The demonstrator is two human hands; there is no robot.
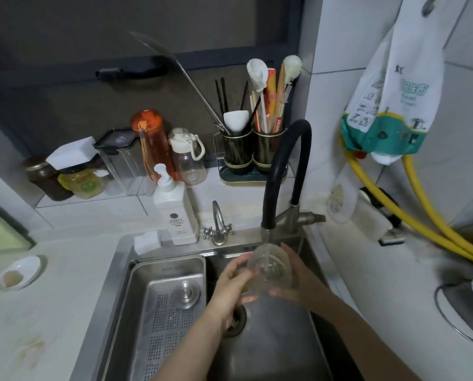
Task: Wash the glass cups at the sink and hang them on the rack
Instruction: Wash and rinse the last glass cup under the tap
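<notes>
This is a small kitchen corner with white tiles on the wall and a pale counter [51, 298] around a steel sink [271, 339]. A steel tray with holes [163, 306] sits in the left part of the sink.

One glass cup [269, 268] is held over the sink, right under the black bendy tap [284, 171], and water runs down onto it. The left hand [234, 284] curls its fingers round the left side of the cup. The right hand [294, 279] wraps round the right side, fingers bent along the glass. Both hands hold it together.

On the ledge behind stand two jars [65, 180], one clear box with a dark lid [120, 158], one orange bottle [154, 141] and one clear bottle with a white lid [187, 158]. One white soap pump [176, 213] stands by the small tap [218, 225]. Two dark cups [253, 151] hold chopsticks and brushes. One little white dish [21, 272] sits on the counter. Two yellow hoses [411, 213] hang on the right.
</notes>
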